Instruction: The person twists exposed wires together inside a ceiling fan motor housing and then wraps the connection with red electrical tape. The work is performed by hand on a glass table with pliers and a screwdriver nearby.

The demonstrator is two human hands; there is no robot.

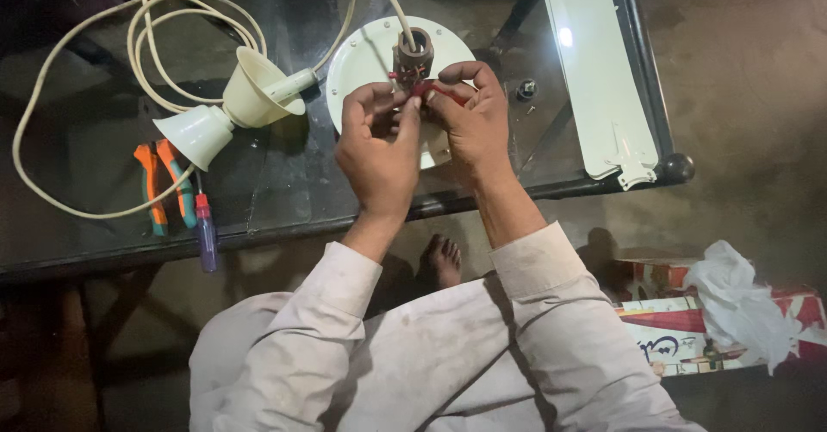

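- Fan motor housing [362,57], round and white, lies on the glass table [276,191]; taken as landmark.
- Left of it: two loose cone covers [228,109], cable, pliers [164,186], screwdriver [205,229]. Fan looks dismantled; wiring apparently unfinished.
- Left hand [379,143], over housing's near edge, pinches red wire [435,90] with thumb and fingers.
- Right hand [474,118] pinches the same wire, fingers curled.
- Right of housing: detached blade [594,70].

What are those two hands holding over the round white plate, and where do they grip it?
Both the left hand and the right hand pinch a thin red wire between fingertips, beside the brown hub of the round white plate.
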